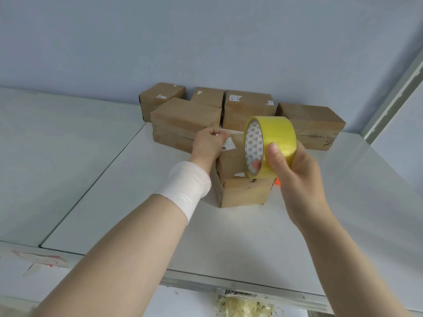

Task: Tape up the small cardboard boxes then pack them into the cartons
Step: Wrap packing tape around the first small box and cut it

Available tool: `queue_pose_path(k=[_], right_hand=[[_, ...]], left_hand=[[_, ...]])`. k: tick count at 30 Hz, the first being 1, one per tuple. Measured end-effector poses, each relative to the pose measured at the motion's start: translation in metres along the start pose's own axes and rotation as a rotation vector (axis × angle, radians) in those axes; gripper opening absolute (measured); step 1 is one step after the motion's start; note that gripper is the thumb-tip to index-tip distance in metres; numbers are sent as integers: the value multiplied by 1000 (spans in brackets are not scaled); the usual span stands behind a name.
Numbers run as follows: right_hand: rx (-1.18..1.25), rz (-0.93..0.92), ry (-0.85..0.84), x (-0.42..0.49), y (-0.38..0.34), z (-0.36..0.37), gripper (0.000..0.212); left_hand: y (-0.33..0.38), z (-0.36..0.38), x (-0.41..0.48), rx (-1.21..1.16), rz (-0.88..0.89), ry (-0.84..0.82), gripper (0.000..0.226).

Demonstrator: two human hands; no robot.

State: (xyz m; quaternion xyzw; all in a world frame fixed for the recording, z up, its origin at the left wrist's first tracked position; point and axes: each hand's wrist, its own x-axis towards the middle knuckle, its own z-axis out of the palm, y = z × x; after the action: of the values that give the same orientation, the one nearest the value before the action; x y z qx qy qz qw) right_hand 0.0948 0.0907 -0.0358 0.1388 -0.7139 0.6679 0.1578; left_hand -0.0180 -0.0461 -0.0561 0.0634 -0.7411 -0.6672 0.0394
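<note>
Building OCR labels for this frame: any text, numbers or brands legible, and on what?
No text can be read.
Barcode sticker on the near box: too blurred.
Printed core of the tape roll: repeated logo, illegible.
Labels on the rear boxes: too small.
Black marks on the right box: illegible.
Barcode label at the table edge: blurred.

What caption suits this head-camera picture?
Left hand pinches the tape end on a small box; right hand holds the yellow tape roll.
</note>
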Motion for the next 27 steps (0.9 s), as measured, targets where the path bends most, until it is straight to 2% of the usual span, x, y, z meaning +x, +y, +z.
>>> queue_pose_path(k=[2,6,11,12,14,16,18,20,22,24,27], right_hand=[[13,-1,19,-18,-3,-7,22],[-24,172,54,-63,9,-24,34],[-81,263,52,-67,12,-19,37],[-74,266,55,-66,12,-19,38],[-69,270,61,-67,11,-20,36],[-77,266,56,-70,10,-20,33],[-88,262,43,-69,11,-20,35],[-53,263,31,-66,9,-20,35],[49,253,0,-58,1,-22,33],[166,217,-59,-42,-16,-28,24],[207,119,-103,-1,-44,-36,18]], left_hand=[[0,1,2,32,-12,25,22],[-2,3,3,71,24,45,15],[1,2,0,167,94,42,15],[3,-1,-3,256,169,68,19],[6,-10,-15,417,437,89,31],[8,-22,-36,474,699,-101,49],[3,-29,-51,646,802,-340,68],[-6,-33,-57,843,826,-412,67],[-3,-34,-56,892,864,-364,55],[10,-34,-50,801,873,-344,47],[36,-29,-41,615,693,-377,33]])
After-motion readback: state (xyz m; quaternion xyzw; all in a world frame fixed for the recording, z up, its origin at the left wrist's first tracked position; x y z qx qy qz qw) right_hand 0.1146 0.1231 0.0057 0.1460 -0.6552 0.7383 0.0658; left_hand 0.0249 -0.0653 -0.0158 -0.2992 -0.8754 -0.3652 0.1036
